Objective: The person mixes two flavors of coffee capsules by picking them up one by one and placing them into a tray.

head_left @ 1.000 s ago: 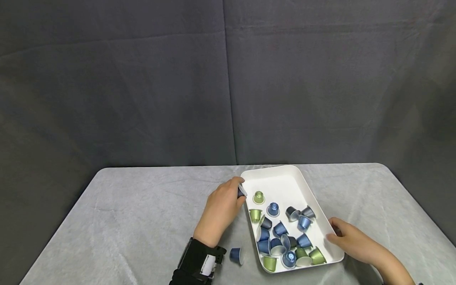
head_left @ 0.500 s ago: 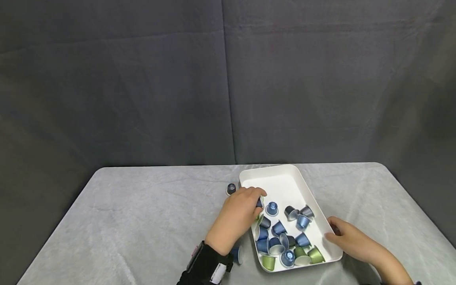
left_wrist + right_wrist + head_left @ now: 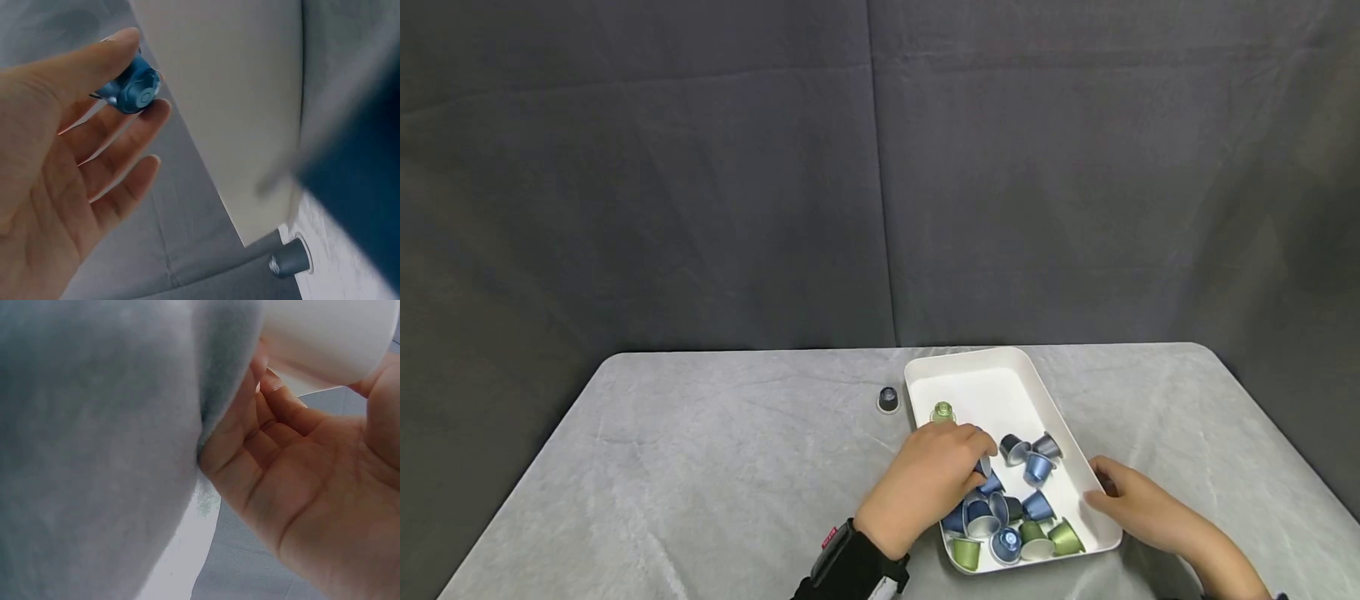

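Over the left half of the white tray [image 3: 992, 379], my left hand [image 3: 925, 483] pinches a blue coffee capsule [image 3: 134, 87] between thumb and fingers. Only a sliver of that capsule shows past the fingertips in the head view. Beneath and beside the hand lie several capsules on their sides, among them a blue capsule [image 3: 1037, 507] and a green capsule [image 3: 1065, 537]. My right hand [image 3: 1142, 504] grips the tray's right edge, its thumb on the rim. In the right wrist view the tray wall [image 3: 331, 344] shows above the curled fingers.
A black capsule [image 3: 887, 400] stands upright on the grey cloth-covered table [image 3: 700, 467], just left of the tray. One green capsule [image 3: 942, 412] stands in the tray behind my left hand. A dark grey curtain [image 3: 737, 208] hangs behind the table.
My left hand has moved from the tray's left edge rightward and nearer, over the capsules. The upright black capsule has come into view left of the tray. My right hand stays put.
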Tool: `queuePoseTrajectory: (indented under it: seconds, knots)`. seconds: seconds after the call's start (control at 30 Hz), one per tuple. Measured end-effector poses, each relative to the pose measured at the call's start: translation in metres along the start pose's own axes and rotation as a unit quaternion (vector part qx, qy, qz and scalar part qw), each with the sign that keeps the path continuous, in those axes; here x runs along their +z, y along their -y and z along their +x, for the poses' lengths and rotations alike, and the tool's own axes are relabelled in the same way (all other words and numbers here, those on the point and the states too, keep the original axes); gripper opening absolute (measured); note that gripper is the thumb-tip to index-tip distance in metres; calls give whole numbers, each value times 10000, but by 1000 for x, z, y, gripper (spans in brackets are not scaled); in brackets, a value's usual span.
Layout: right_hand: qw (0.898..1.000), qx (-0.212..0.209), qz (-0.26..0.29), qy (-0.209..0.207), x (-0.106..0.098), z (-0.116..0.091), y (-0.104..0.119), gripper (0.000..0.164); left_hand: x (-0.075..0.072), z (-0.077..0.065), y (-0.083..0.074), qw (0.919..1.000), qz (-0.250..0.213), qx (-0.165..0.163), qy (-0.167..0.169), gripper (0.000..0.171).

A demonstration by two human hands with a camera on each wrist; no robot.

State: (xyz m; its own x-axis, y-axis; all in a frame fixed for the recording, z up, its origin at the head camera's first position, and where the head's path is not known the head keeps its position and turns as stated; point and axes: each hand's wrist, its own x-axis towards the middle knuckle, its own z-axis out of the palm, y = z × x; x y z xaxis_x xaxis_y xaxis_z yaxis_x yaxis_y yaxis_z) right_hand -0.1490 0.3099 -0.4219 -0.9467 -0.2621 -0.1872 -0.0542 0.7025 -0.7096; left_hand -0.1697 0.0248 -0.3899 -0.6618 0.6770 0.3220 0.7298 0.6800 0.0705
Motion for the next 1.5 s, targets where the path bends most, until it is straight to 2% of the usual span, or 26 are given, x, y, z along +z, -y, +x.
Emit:
queuePoseTrajectory:
  seconds: [0.23,0.57,0.97,1.27,1.5]
  knots:
    - [10000,-31,-12,8,0,0,-2,23,3,1,-12,9996,64,123,228,30]
    - [10000,61,-13,14,0,0,-2,24,6,1,-17,9990,276,202,289,28]
    - [10000,-10,10,12,0,-1,-3,26,3,1,-15,9992,204,108,324,31]
    - [9999,-63,114,60,0,-1,-4,26,-3,-1,-11,9996,214,61,182,30]
    - [9998,-98,154,78,-1,-1,-4,27,-9,-3,-4,9991,179,-240,309,28]
